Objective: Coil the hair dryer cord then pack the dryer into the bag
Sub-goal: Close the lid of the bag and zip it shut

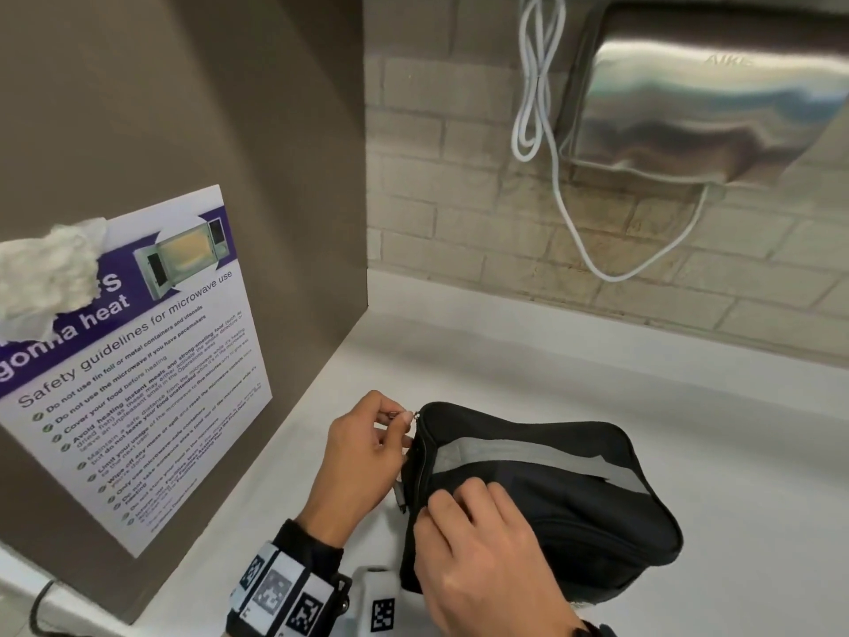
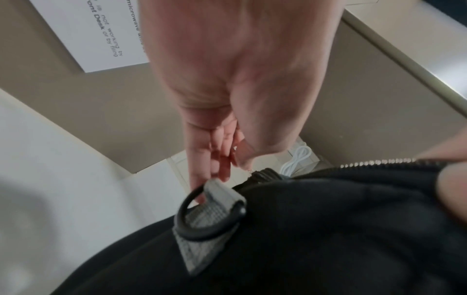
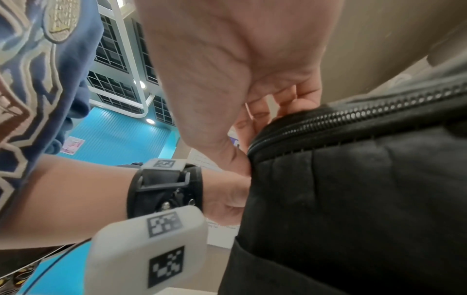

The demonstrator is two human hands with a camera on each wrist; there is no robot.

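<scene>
A black bag (image 1: 551, 498) with a grey strip (image 1: 528, 452) lies on the white counter (image 1: 574, 360). My left hand (image 1: 404, 418) pinches the small metal zipper pull (image 1: 412, 414) at the bag's far left corner. In the left wrist view the left hand (image 2: 235, 157) is above the bag's grey loop and black D-ring (image 2: 209, 215). My right hand (image 1: 459, 496) grips the bag's near left edge. Its fingers (image 3: 265, 113) curl over the top by the zipper teeth (image 3: 366, 115) and its thumb presses the side. No hair dryer or dryer cord is in view.
A brown panel carrying a microwave safety poster (image 1: 151, 360) stands close on the left, with crumpled paper (image 1: 46, 278) in front of it. A steel hand dryer (image 1: 712, 108) and a looped white cable (image 1: 537, 85) hang on the brick wall behind.
</scene>
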